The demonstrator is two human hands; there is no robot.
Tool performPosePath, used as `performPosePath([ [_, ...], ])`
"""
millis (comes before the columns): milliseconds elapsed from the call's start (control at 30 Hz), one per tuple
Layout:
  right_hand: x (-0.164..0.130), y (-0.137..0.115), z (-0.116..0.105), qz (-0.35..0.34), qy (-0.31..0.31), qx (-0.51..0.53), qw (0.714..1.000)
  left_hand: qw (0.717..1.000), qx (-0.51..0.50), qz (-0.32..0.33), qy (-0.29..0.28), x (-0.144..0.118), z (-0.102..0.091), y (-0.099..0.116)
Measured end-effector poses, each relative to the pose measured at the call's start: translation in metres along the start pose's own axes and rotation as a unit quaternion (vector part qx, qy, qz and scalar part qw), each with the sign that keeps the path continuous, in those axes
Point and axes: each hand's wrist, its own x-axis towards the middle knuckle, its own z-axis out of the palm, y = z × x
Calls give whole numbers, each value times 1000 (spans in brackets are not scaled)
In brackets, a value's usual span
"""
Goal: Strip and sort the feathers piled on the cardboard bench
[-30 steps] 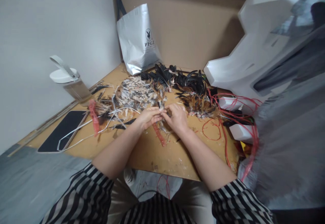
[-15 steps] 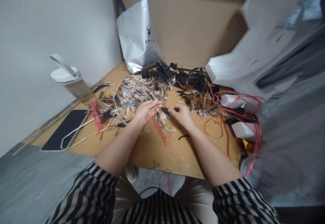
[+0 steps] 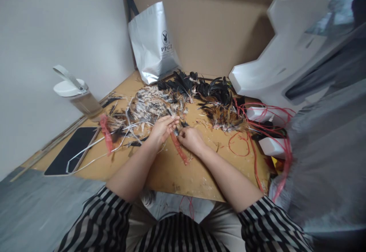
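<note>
L hand point(image 3: 162, 129) + R hand point(image 3: 190, 138) pinch small feathers point(image 3: 177, 129) betw fingertips, frame ctr | red strip point(image 3: 179, 148) runs diagonally down-right beneath, nearer R

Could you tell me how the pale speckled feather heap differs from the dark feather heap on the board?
The pale speckled feather heap is whitish grey with brown flecks; the dark feather heap is black at the far side and orange-brown nearer. The pale heap lies just beyond the left hand; the dark heap lies further right, beside red cords. Both rest loose on the wooden board.
</note>
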Motion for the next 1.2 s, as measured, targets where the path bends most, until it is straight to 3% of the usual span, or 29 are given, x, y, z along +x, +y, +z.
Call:
performPosePath([
  [133, 5, 14, 1, 67, -8, 102, 993, 1000, -12, 8, -6, -1, 0, 2],
  [233, 9, 25, -1, 100, 13, 226, 969, 1000, -20, 15, -6, 0, 0, 2],
  [433, 16, 34, -8, 162, 38, 492, 854, 999, -33, 4, -4, 2, -1, 2],
  [567, 18, 36, -10, 176, 4, 600, 781, 999, -15, -33, -22, -1, 1, 2],
  [667, 18, 36, -9, 163, 15, 643, 748, 996, 10, -77, -53, -3, 3, -1],
  [800, 17, 33, -9, 144, 35, 638, 756, 990, 33, -111, -77, -6, 6, -4],
  [967, 16, 33, -8, 122, 33, 578, 806, 995, 17, -73, -65, -6, 8, -2],
  [1200, 13, 35, -11, 114, -71, 544, 828, 997, 29, -25, -67, -7, 9, 2],
])
